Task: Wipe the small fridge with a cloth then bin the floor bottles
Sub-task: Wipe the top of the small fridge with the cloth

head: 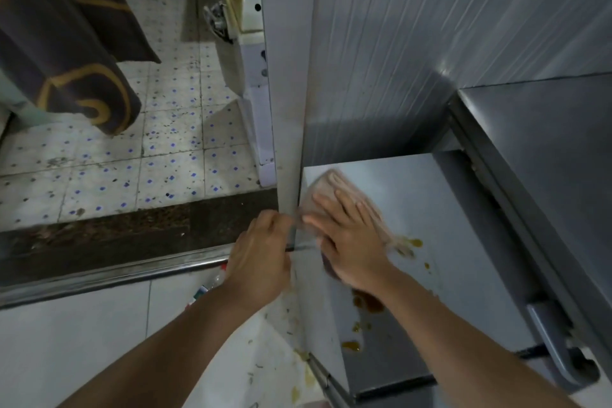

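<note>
- My right hand lies flat, fingers straight, pressing the cloth onto the small fridge top near its far left corner.
- The cloth sticks out beyond my fingertips and under my palm.
- My left hand curls at the fridge's left edge; what its grip holds, I cannot tell.
- Orange-brown stains mark the top near my right wrist.
- A bottle lies on the floor beside my left wrist.

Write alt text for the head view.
A person's right hand presses a pinkish cloth flat on the small fridge top, beside orange-brown spills. The left hand grips the fridge's left edge; a bottle lies on the floor below.
</note>
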`<state>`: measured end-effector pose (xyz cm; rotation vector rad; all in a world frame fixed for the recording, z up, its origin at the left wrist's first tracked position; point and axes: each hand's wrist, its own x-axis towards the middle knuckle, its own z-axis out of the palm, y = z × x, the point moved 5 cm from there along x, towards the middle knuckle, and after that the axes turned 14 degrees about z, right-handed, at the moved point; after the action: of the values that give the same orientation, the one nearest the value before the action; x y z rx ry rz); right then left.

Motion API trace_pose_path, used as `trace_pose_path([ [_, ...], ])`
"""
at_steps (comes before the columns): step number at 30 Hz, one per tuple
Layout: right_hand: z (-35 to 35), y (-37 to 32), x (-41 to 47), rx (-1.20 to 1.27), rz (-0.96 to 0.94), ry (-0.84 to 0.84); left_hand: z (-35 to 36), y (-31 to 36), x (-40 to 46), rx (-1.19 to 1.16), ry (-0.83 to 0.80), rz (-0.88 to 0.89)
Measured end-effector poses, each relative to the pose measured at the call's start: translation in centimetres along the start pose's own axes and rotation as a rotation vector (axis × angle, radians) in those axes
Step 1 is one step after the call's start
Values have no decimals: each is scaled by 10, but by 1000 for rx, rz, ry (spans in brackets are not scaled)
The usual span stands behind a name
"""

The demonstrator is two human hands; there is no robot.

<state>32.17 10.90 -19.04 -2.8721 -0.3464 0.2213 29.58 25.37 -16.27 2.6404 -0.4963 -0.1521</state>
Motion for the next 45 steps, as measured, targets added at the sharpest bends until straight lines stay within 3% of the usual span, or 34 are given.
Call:
trace_pose_path([
  [4,4,-3,-75,129,-26,-10,-4,9,5,-8,30,4],
  [7,1,13,-71,86,-28,11,0,21,16,-24,18,43],
  [13,-19,102,13,-130,326,-5,25,43,31,36,21,61],
  [21,-5,80,-110,-50,297,44,48,60,32,146,-70,45],
  [27,-25,139,-24,-60,517,50,54,58,30,199,-84,29],
  [29,-30,150,-14,-68,500,54,54,57,31,212,-82,27],
  [35,-35,140,-138,0,452,157,50,67,28,251,-82,26],
  [38,-32,135,-188,-9,483,121,55,84,20,241,-94,51],
  [45,-38,168,-92,-28,527,68,64,85,11,269,-107,74],
])
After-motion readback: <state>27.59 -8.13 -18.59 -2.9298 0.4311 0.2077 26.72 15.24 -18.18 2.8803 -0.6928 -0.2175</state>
